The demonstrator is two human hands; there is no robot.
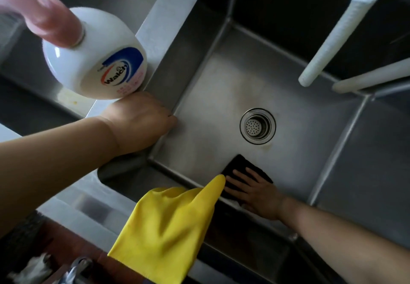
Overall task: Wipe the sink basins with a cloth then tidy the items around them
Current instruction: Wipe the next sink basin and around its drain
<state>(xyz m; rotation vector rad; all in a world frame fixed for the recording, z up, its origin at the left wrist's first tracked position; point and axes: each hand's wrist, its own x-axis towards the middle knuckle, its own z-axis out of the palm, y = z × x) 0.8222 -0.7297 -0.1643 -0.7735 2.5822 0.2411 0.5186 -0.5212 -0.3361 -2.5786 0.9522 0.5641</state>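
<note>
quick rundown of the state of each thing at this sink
right hand: flat, pressing the cloth
dark cloth: spread on basin floor, by the front wall
left hand: resting on the divider edge
soap bottle: upright on divider
yellow glove: draped over front rim
drain strainer: in place

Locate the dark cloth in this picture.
The dark cloth lies on the basin floor, lower centre, under the right hand, below the drain.

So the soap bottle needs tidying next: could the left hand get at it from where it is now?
Probably yes. The left hand rests on the divider just below the soap bottle, with nothing between them. The right hand presses the cloth in the basin.
</note>
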